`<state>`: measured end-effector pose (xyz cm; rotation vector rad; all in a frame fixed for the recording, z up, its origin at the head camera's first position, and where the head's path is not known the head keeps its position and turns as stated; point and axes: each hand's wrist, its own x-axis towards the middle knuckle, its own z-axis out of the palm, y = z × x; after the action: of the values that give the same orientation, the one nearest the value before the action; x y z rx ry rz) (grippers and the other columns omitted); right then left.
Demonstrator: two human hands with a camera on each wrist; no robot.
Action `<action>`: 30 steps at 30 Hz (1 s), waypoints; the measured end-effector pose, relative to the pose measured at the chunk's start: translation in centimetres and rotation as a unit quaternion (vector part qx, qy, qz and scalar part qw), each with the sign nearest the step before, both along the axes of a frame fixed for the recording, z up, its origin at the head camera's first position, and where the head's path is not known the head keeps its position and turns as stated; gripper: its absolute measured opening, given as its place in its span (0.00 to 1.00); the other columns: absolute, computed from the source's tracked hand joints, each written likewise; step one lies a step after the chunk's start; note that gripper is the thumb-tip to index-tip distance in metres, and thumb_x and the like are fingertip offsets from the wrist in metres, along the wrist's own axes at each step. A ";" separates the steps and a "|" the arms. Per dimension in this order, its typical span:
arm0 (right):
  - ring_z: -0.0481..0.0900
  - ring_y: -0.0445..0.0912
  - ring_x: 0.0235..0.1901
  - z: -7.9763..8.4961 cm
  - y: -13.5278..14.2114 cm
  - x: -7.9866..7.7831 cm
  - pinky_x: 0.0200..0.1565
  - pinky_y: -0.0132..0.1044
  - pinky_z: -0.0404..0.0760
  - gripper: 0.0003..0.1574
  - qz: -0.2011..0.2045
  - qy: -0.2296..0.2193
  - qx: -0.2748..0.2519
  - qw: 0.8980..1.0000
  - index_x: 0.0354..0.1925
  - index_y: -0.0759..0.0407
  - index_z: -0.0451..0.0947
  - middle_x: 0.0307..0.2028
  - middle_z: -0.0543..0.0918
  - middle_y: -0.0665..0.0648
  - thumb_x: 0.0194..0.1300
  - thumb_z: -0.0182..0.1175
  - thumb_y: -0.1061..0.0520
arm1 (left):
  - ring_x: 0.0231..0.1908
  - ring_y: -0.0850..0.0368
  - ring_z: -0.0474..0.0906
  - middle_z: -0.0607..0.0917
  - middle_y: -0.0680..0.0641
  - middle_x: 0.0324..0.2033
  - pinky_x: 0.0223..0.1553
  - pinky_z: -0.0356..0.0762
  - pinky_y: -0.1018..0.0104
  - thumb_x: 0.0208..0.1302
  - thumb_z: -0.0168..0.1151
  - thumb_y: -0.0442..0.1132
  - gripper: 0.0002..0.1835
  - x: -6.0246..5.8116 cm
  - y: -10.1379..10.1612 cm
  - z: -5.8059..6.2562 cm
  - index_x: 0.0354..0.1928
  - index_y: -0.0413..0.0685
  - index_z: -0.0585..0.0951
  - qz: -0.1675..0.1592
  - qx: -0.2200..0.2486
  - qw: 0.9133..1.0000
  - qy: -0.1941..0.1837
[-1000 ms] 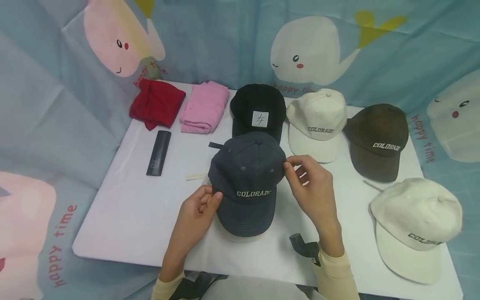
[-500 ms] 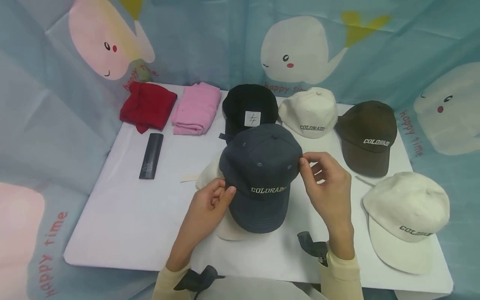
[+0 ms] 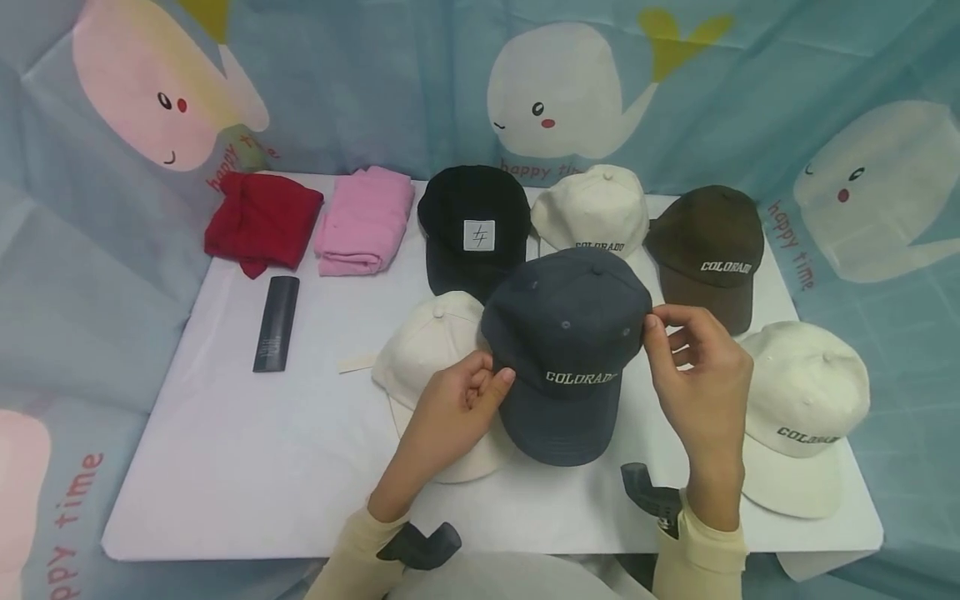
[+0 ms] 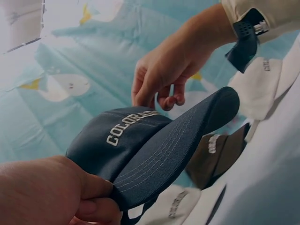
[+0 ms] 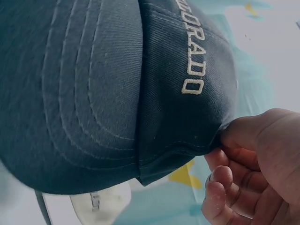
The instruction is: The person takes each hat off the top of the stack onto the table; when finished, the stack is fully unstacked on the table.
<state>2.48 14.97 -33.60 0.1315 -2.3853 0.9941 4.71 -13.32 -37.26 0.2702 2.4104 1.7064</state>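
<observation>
A dark blue baseball cap (image 3: 562, 325) with COLORADO lettering is held up above the table, its brim toward me. My left hand (image 3: 457, 408) pinches its left edge between thumb and fingers. On the opposite side my right hand (image 3: 701, 383) pinches the rim, the other fingers loosely curled, as the right wrist view shows. Partly behind the left hand lies a cream cap (image 3: 431, 342) on the table. Beyond the blue cap stand a black cap (image 3: 476, 200) with a white patch, a white cap (image 3: 596, 200) and a brown cap (image 3: 708, 233).
Another white cap (image 3: 806, 383) sits at the right table edge, close to my right hand. A folded red cloth (image 3: 262, 218), a folded pink cloth (image 3: 365, 221) and a flat dark box-like item (image 3: 277, 325) lie at the left. Printed curtains (image 3: 375, 92) enclose the white table (image 3: 225, 483).
Both hands have carried the blue cap rightward, off the cream cap, which now shows more fully. The head view has also shifted.
</observation>
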 end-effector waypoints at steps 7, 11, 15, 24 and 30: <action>0.73 0.25 0.29 -0.6 1.8 0.6 0.35 0.17 0.71 0.11 -0.041 0.003 0.008 0.999 0.46 0.68 0.85 0.38 0.89 0.63 0.73 0.65 0.60 | 0.19 0.66 0.58 0.62 0.58 0.18 0.24 0.55 0.70 0.77 0.64 0.48 0.16 -0.8 2.3 -0.5 0.32 0.51 0.73 -0.030 -0.039 0.999 0.000; 0.72 0.24 0.28 -1.0 2.8 1.0 0.34 0.16 0.70 0.10 -0.069 0.001 0.006 0.998 0.46 0.68 0.86 0.36 0.89 0.62 0.72 0.66 0.61 | 0.19 0.66 0.60 0.63 0.58 0.18 0.24 0.57 0.69 0.77 0.63 0.49 0.18 -1.3 3.6 -0.7 0.30 0.51 0.71 -0.046 -0.060 0.997 0.006; 0.70 0.25 0.24 -1.5 3.9 1.5 0.31 0.17 0.68 0.11 -0.095 -0.019 0.009 0.995 0.47 0.67 0.86 0.33 0.88 0.61 0.73 0.65 0.59 | 0.20 0.65 0.65 0.66 0.59 0.17 0.24 0.60 0.69 0.77 0.62 0.50 0.17 -1.7 4.8 -1.3 0.31 0.50 0.74 -0.049 -0.123 0.990 0.039; 0.68 0.23 0.20 -2.8 5.9 2.8 0.28 0.18 0.66 0.14 -0.143 -0.057 0.023 0.988 0.50 0.64 0.87 0.30 0.87 0.61 0.74 0.65 0.55 | 0.25 0.61 0.76 0.74 0.60 0.16 0.25 0.71 0.65 0.77 0.61 0.55 0.17 -2.2 7.2 -2.1 0.40 0.49 0.84 -0.050 -0.225 0.971 0.065; 0.68 0.22 0.20 -3.5 6.8 3.6 0.27 0.18 0.66 0.15 -0.168 -0.072 0.022 0.983 0.50 0.63 0.88 0.30 0.88 0.62 0.74 0.66 0.53 | 0.23 0.60 0.75 0.73 0.62 0.14 0.22 0.68 0.64 0.77 0.60 0.57 0.18 -2.5 8.5 -2.7 0.36 0.52 0.85 -0.059 -0.256 0.963 0.057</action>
<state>6.05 21.80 -37.12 -0.3293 -2.4507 0.8136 2.25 -4.86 -39.99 0.4293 2.7455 0.9899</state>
